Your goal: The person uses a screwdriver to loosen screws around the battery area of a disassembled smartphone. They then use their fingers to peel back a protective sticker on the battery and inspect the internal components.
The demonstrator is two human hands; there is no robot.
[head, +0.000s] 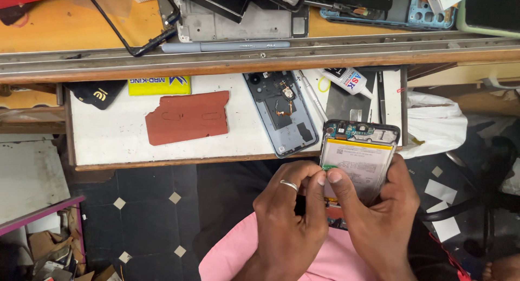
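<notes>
left hand: bare, broad back in view, no glove and no sleeve reaching the wrist
ring: plain, thin silver-coloured metal band on one finger of the left hand
right hand: bare, no ring or watch showing, short trimmed nails
clothing: plain pink fabric garment, smooth, unpatterned, seen below both wrists

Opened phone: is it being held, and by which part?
Yes. Both hands hold the opened phone at its lower half: right hand wraps its right edge, left hand fingers pinch at the battery's left edge.
</notes>
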